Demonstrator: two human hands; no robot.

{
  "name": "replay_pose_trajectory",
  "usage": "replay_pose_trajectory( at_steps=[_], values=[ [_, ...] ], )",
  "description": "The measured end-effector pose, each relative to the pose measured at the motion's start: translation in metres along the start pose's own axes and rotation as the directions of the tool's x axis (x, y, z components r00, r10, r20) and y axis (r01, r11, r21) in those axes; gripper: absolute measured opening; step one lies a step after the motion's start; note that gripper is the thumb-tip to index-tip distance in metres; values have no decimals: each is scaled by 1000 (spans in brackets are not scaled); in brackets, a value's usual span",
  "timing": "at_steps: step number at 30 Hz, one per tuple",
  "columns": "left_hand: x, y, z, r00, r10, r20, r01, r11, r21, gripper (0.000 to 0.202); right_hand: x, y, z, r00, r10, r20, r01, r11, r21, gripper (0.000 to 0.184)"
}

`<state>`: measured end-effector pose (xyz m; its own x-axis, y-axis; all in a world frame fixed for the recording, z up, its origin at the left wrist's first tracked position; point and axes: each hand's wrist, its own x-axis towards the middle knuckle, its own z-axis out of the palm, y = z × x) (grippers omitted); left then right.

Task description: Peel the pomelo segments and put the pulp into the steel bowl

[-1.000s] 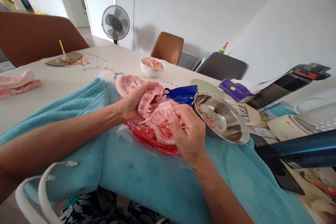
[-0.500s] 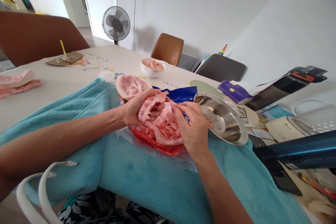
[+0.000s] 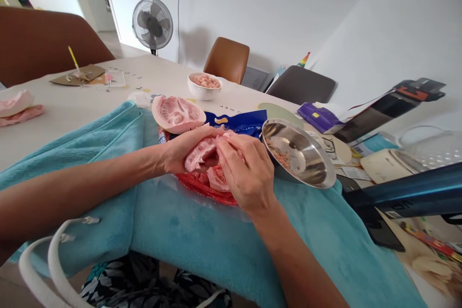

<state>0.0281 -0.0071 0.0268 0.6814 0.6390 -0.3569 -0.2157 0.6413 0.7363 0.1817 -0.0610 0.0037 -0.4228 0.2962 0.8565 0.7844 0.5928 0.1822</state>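
Note:
My left hand (image 3: 180, 150) is wrapped round a pink pomelo piece (image 3: 200, 153) with pale membrane on it. At its right end, my right hand (image 3: 249, 168) pinches the same piece, the fingertips partly hidden. Beneath both hands, peelings (image 3: 218, 180) lie on a red and blue plastic bag (image 3: 249, 125). Just behind my left hand rests a hollow pomelo rind (image 3: 178, 113), inner side up. To the right, a tilted steel bowl (image 3: 314, 166) holds small scraps. A white bowl (image 3: 204, 90) of pink pulp stands farther back.
A teal towel (image 3: 202, 240) covers the near table edge. More rind (image 3: 18, 106) lies at far left. Crowding the right side are a purple pack (image 3: 319, 116), a dark bottle (image 3: 382, 118) and a blue cylinder (image 3: 418, 192). A fan (image 3: 153, 24) stands beyond the table.
My right hand has moved left, from above the peelings on the bag to the piece in my left hand. The whole view has shifted slightly.

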Motion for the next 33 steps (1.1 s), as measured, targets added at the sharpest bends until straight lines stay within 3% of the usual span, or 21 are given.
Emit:
replay_pose_trajectory(
  at_steps=[5,11,17,22,25,28,33],
  values=[
    [-2,0,6,991,-31,-130,32,999,6,33,1,-3,5,999,-48,24,51,991,-121,14],
    [-2,-1,11,996,1,-84,-4,1000,-30,39,5,-6,15,999,16,35,-9,981,-192,18],
    [-4,-1,9,991,39,-131,-37,999,13,35,5,-6,16,981,193,13,-193,981,-34,20],
    [-5,1,2,1000,8,-21,-8,1000,7,37,2,-4,7,966,254,53,-259,950,176,13],
    [-3,2,-3,999,11,41,-11,1000,-6,36,-1,0,4,969,231,92,-247,938,242,13],
    [0,2,-6,998,-14,65,14,1000,2,36,-4,2,4,972,216,91,-230,955,189,16],
    [-2,1,2,998,-46,-32,47,998,33,39,-5,1,9,996,76,41,-77,997,29,19]
  ],
)
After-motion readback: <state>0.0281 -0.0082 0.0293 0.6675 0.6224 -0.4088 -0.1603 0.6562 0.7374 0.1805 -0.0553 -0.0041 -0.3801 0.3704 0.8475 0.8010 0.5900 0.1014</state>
